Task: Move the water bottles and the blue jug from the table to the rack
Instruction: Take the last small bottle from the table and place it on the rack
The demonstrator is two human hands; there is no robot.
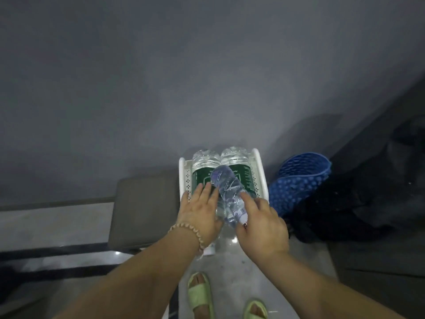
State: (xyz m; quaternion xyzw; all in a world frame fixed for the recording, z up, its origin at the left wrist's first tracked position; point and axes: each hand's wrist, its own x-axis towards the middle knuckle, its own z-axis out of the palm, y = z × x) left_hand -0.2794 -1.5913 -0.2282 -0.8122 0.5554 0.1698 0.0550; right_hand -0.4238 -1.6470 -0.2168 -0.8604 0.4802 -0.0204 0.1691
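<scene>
Head view.

- Rack: white, with pierced sides, standing on the floor against a grey wall.
- Large bottles, two: clear with green labels, lying side by side in the rack and touching. Left large bottle; right large bottle.
- Small bottle: clear and crinkled, lying tilted on top of the two large ones along the seam between them. Its near end, with a white label, sits between the hands.
- Left hand: fingers straight and spread, laid flat against the small bottle's left side, with the fingertips over the left large bottle. Bead bracelet on the wrist.
- Right hand: holds the near end of the small bottle between thumb and forefinger, the forefinger stretched along the bottle's right side. The other fingers are hidden.
- Blue container: knobbly and tipped on its side, just right of the rack.
- Dark cloth: heaped to the right, behind the blue container.
- Grey cushion: just left of the rack.
- Green slippers, pair: on the person's feet at the bottom edge. Left slipper; right slipper.
</scene>
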